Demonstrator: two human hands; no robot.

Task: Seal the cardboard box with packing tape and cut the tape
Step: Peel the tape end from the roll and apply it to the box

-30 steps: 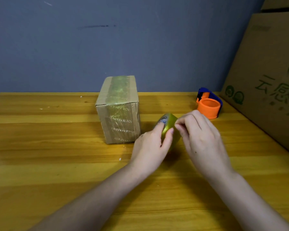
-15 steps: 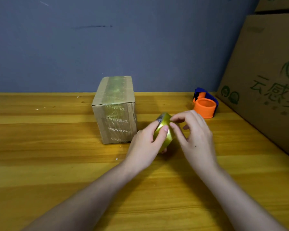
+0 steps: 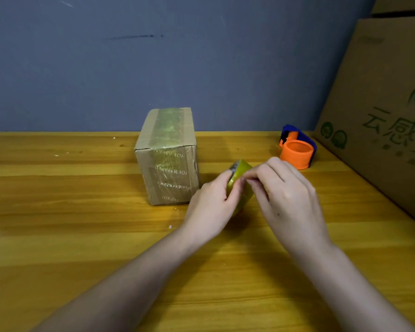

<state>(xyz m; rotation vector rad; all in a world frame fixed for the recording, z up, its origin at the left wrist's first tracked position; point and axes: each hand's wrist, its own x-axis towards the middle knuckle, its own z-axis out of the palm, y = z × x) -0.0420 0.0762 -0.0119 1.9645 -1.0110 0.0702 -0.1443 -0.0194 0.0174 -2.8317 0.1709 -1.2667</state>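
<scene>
Left hand (image 3: pixel 211 207) wrapped round yellow tape roll (image 3: pixel 241 174), just right of cardboard box (image 3: pixel 168 159) on table (image 3: pixel 58 236). Right hand (image 3: pixel 285 190) fingertips pinched at roll's edge, probably picking for tape end. Risk: end splits or re-sticks if peeled crooked. Orange dispenser (image 3: pixel 296 152) unused.

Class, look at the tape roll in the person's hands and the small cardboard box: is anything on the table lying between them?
Nothing visible does. The tape roll, held by the left hand and right hand, sits just right of the cardboard box, with bare table between.

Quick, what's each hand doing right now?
Left hand: closed around the tape roll.
Right hand: fingertips pinched at the roll's surface; whether they hold a tape end cannot be told.
</scene>
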